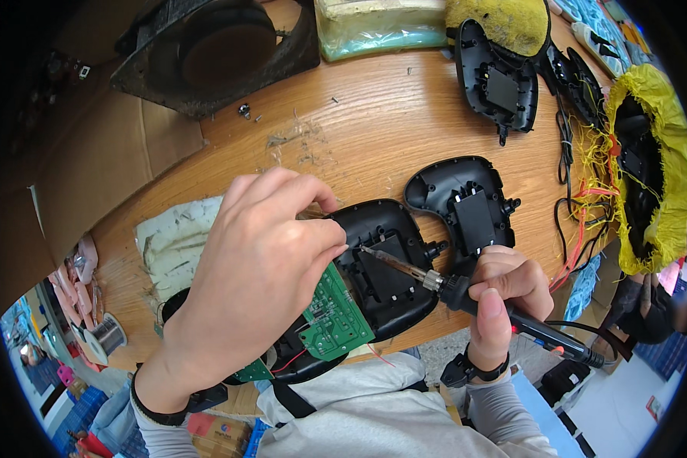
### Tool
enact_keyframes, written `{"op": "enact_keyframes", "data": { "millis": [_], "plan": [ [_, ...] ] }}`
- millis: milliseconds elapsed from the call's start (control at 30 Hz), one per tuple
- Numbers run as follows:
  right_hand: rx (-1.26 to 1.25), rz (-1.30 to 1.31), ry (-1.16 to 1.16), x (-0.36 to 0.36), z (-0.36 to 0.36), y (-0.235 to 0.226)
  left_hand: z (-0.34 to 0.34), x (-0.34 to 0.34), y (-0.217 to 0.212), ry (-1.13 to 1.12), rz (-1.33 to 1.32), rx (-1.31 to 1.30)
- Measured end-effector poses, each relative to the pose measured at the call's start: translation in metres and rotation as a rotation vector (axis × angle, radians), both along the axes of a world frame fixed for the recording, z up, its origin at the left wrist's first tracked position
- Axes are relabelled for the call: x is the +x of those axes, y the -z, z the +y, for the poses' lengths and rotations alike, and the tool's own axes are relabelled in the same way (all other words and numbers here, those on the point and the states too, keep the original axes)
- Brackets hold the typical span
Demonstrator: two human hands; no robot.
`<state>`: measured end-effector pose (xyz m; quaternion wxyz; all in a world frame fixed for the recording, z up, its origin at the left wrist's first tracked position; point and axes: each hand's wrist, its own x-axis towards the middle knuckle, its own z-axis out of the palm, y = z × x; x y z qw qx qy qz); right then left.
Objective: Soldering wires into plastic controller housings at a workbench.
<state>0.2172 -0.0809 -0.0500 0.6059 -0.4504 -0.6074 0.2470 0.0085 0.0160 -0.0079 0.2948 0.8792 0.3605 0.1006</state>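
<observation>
My right hand [511, 286] grips a black soldering iron [546, 333], its tip pointing left over a black plastic shell half [385, 217] with a rectangular box moulded into its middle. Close to that tip, the thumb and fingers of my left hand [259, 256] are pinched together; what they hold is too small to make out. Below them a green circuit board [336, 320] rests partly on the shell, with thin red wires [288, 362] by it. My left hand and forearm hide part of another black shell underneath. A similar shell half [473, 217] lies just right of the first.
A solder spool [105, 338] sits at the left edge, near a whitish pad [175, 244]. Far left stands a dark fan-like housing [214, 53]. More shells [500, 88], black cables [563, 145] and a yellow sack [675, 168] are at the right. Wire scraps [294, 141] litter the wooden table.
</observation>
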Motion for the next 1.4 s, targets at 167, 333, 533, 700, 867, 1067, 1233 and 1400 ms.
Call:
{"op": "enact_keyframes", "data": {
  "millis": [167, 333, 533, 700, 867, 1067, 1233, 1400],
  "plan": [
    [0.023, -0.067, -0.018, -0.001, 0.006, -0.005, 0.000, 0.000, 0.000, 0.012, 0.007, 0.027],
    [0.055, -0.102, -0.032, -0.002, 0.012, -0.013, 0.000, 0.001, 0.000, 0.005, 0.004, 0.022],
    [0.039, -0.146, -0.058, -0.003, 0.015, -0.018, 0.000, 0.001, 0.000, 0.012, 0.020, 0.022],
    [0.079, -0.097, -0.025, -0.005, 0.016, -0.016, 0.001, 0.000, 0.000, 0.018, 0.022, 0.021],
    [0.082, -0.099, -0.023, -0.006, 0.016, -0.014, 0.001, 0.000, 0.000, 0.020, 0.022, 0.023],
    [0.108, -0.107, -0.037, -0.004, 0.016, -0.012, 0.002, 0.000, 0.000, 0.026, 0.026, 0.020],
    [0.134, -0.057, -0.015, 0.002, 0.008, -0.011, 0.002, 0.001, 0.001, 0.019, 0.026, 0.011],
    [0.073, -0.050, -0.026, 0.013, -0.005, -0.014, 0.001, 0.002, 0.000, 0.020, 0.027, 0.015]
  ]
}}
